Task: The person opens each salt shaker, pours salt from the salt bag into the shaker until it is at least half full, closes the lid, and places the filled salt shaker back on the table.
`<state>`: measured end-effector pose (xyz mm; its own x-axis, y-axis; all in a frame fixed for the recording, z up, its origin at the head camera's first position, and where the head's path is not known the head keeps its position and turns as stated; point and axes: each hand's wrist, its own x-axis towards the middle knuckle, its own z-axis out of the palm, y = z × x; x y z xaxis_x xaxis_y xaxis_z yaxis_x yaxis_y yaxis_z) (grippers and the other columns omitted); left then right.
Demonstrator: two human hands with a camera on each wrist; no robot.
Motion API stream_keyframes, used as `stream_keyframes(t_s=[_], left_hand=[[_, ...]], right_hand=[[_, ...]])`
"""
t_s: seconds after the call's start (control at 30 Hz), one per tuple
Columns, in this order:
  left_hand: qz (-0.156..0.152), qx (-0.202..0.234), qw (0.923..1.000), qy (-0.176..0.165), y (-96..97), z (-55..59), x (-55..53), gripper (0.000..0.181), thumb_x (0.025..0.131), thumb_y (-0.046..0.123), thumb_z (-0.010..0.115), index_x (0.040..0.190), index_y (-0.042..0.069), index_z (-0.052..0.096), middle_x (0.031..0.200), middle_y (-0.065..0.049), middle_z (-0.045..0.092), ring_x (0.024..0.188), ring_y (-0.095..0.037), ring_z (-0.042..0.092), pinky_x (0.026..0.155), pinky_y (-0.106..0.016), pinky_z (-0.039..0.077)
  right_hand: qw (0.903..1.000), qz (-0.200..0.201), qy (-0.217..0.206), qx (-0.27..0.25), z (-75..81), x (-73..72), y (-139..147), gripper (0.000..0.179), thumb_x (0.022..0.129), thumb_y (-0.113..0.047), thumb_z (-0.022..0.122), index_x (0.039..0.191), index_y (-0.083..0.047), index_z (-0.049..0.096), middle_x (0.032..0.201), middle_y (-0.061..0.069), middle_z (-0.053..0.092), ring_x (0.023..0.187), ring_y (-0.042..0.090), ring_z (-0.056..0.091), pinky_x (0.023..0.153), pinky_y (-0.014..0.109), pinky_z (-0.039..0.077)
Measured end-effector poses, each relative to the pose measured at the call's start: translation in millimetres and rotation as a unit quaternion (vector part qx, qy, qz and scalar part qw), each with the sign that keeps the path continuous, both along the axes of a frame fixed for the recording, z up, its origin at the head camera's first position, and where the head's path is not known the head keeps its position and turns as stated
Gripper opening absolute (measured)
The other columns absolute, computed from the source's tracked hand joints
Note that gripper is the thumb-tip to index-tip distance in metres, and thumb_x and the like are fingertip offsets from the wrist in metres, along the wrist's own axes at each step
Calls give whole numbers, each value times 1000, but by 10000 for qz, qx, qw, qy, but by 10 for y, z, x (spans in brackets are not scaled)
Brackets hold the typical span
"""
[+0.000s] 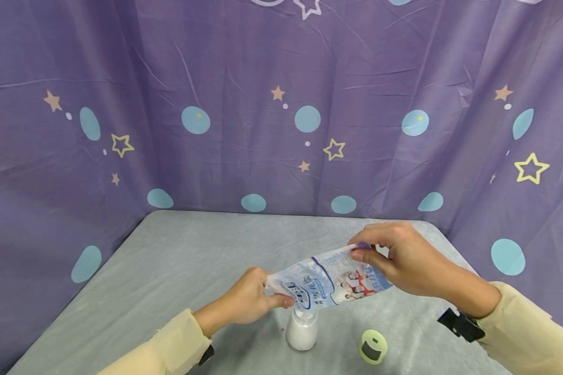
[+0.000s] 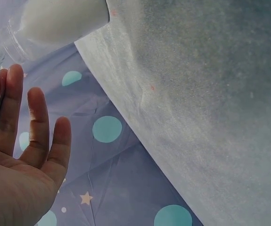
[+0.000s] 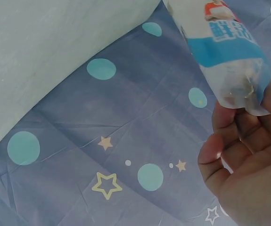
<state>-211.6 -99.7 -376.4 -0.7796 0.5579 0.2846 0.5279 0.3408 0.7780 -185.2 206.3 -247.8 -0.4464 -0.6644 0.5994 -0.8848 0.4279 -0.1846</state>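
Note:
A printed blue-and-white plastic bag point(image 1: 330, 278) is stretched between both hands, slanting down to the left over a clear jar point(image 1: 302, 333). White powder or fine grains fill much of the jar, seen also in the left wrist view. My left hand point(image 1: 248, 297) pinches the bag's lower end between thumb and index finger, right beside the jar's mouth; its other fingers are extended. Higher up, my right hand point(image 1: 410, 260) pinches the bag's other end, and this corner point(image 3: 241, 96) looks crumpled and see-through. The bag's lower end hides part of the jar's mouth.
A light green round lid point(image 1: 372, 348) with a dark label lies on the table to the right of the jar. A grey cloth covers the table point(image 1: 206, 250). Behind it hangs a purple curtain point(image 1: 253, 67) with stars and dots.

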Motion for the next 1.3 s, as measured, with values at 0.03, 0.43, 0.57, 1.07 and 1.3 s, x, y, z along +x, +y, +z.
stream_keyframes(t_s=[0.03, 0.43, 0.57, 1.07, 1.3], left_hand=[[-3, -1, 10000, 3, 1, -1, 0, 14, 84, 15, 85, 96, 9, 82, 93, 1, 79, 86, -7, 71, 76, -27, 56], [-6, 6, 10000, -32, 8, -9, -5, 14, 83, 15, 85, 95, 9, 82, 93, 2, 79, 87, -7, 70, 77, -27, 55], [36, -53, 10000, -46, 17, -7, -5, 12, 84, 15, 85, 94, 9, 82, 91, 2, 79, 83, -5, 69, 73, -27, 55], [7, -117, 9999, 101, 33, 46, -18, 12, 88, 18, 82, 98, 11, 81, 95, 8, 78, 93, -7, 71, 85, -31, 55], [18, -102, 9999, 108, 37, 88, -11, 10, 89, 17, 81, 98, 12, 81, 94, 11, 77, 91, -6, 69, 83, -30, 53]], right_hand=[[10000, 5, 17, 33, 2, 1, 5, 23, 86, 1, 79, 97, -19, 75, 88, -17, 67, 75, 1, 59, 68, 14, 46], [9996, -152, -85, 219, -10, 21, 62, 19, 91, -8, 77, 97, -26, 73, 84, -22, 64, 73, 0, 55, 64, 17, 43], [9989, -375, -149, 226, -32, 25, 102, 19, 91, -9, 77, 97, -27, 73, 81, -24, 62, 71, -2, 55, 66, 20, 44], [9959, -570, -700, -32, -159, 27, 268, 21, 92, -9, 76, 94, -30, 72, 77, -20, 60, 69, 2, 54, 48, 19, 39], [9933, -685, -930, -97, -225, 25, 352, 23, 91, -8, 77, 94, -30, 72, 76, -19, 59, 69, 3, 53, 48, 21, 38]])
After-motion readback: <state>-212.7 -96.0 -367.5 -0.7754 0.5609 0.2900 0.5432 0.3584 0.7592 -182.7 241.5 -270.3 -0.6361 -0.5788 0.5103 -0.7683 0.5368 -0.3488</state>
